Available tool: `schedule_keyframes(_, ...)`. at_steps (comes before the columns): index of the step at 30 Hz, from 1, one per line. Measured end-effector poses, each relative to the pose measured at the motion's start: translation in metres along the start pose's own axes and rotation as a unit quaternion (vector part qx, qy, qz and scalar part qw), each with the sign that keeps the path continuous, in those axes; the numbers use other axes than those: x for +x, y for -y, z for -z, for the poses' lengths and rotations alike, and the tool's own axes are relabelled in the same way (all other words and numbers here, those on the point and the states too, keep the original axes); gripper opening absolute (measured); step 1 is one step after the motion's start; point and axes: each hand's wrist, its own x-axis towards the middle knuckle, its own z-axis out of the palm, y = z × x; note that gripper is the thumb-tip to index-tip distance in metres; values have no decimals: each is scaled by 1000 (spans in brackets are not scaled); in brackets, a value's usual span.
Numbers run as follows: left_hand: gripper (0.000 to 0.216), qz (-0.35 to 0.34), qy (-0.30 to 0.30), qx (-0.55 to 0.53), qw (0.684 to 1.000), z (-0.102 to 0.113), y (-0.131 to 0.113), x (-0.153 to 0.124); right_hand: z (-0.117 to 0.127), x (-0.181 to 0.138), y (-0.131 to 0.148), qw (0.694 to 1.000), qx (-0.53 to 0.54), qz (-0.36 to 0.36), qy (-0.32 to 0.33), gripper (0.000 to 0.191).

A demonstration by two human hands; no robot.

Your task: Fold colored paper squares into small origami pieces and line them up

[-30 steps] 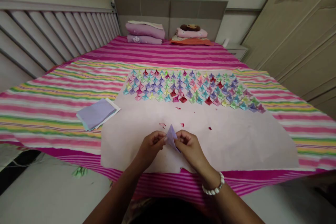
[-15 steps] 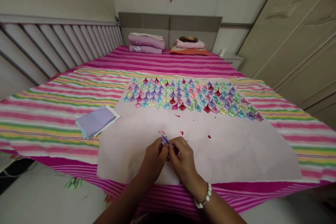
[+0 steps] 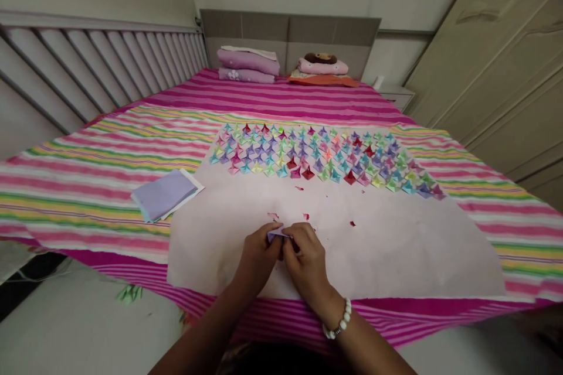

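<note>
Pinches a folded lilac paper (image 3: 275,234) in the nearly closed fingers of left hand (image 3: 258,253) and right hand (image 3: 307,253), close together over the pale sheet (image 3: 396,252), near small red scraps (image 3: 306,217)

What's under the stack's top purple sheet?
Light blue paper peeks out at its lower left, white paper at its right. The rest underneath, and the sheet count, is covered.

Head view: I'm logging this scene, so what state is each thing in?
Purple paper: folded, held
Left hand: closed on the paper
Right hand: closed on the paper
Small paper pieces: folded, arranged in rows
Pale sheet: spread out
Paper stack: flat, edges uneven
Lilac bedding: folded, piled
Bracelet: worn
</note>
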Motion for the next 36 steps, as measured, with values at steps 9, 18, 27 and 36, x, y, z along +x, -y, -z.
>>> schedule_keyframes(9,46,-15,46,42,998,6,-3,-4,2,9,-8,934,229,-271,-30,8)
schedule_keyframes(18,36,-289,-23,233,928,19,2,-11,6,14,-10,902,266,-334,-66,4)
schedule_keyframes(27,15,-401,45,263,876,27,4,1,6,11,-7,881,329,-338,-22,7)
schedule_keyframes(36,44,-211,90,72,971,40,-10,-3,14,14,-8,865,345,-364,-31,11)
